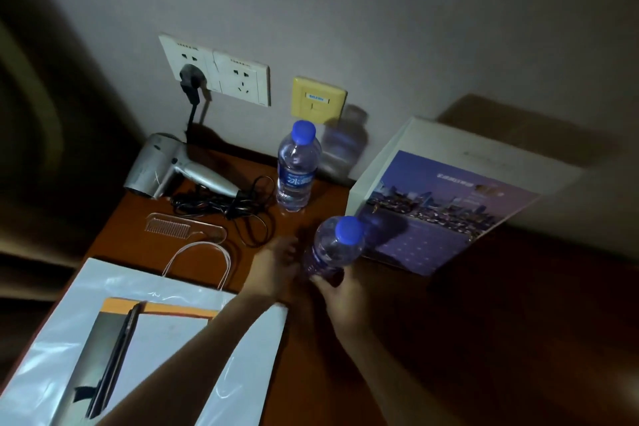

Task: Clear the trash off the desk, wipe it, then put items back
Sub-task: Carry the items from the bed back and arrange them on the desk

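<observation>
On the brown wooden desk point(345, 339), a silver hair dryer point(173, 171) lies at 10 o'clock, an upright clear blue-capped water bottle point(296, 168) at 12. The right hand point(340, 290) grips a second, tilted blue-capped bottle point(333, 245) by its base; the left hand point(276, 264) rests beside it, fingers relaxed.

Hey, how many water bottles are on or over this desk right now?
2. One water bottle stands upright near the wall, beside the hair dryer cord. The other bottle is gripped at its base by the right hand, tilted. None seem hidden.
</observation>
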Motion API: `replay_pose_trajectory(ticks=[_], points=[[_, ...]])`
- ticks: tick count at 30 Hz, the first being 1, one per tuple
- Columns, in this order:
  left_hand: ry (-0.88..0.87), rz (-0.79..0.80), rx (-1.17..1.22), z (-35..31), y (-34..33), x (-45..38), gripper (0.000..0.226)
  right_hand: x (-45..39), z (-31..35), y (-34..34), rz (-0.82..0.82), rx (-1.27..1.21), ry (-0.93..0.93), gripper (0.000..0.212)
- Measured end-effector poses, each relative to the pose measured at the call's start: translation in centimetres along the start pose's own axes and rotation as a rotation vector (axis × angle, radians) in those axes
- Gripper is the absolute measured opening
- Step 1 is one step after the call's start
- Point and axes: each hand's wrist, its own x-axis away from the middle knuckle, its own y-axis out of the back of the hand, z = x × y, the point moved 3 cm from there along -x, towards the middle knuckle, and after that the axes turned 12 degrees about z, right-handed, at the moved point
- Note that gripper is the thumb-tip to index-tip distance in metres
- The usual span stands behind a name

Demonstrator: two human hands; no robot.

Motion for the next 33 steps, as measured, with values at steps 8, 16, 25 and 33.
replay_pose_trajectory(ticks=[8, 16, 25, 33], points=[[-0.053, 0.108, 0.05, -2.7, -4.0, 0.7, 0.078, 3.7, -5.8, 2.9, 0.018, 0.189, -0.088, 0.042], [0.016, -0.027, 0.061, -2.5, -4.4, -0.8, 0.074, 4.0, -6.6, 4.6, 0.089, 0.276, -0.046, 0.05], [0.023, -0.146, -0.009, -4.3, -2.6, -4.0, 0.065, 2.7, -6.2, 5.1, 0.104, 0.35, -0.006, 0.053], [0.061, -0.167, -0.035, -5.0, -3.1, -4.6, 0.061, 2.8, -5.9, 5.1, 0.052, 0.352, 0.062, 0.05]])
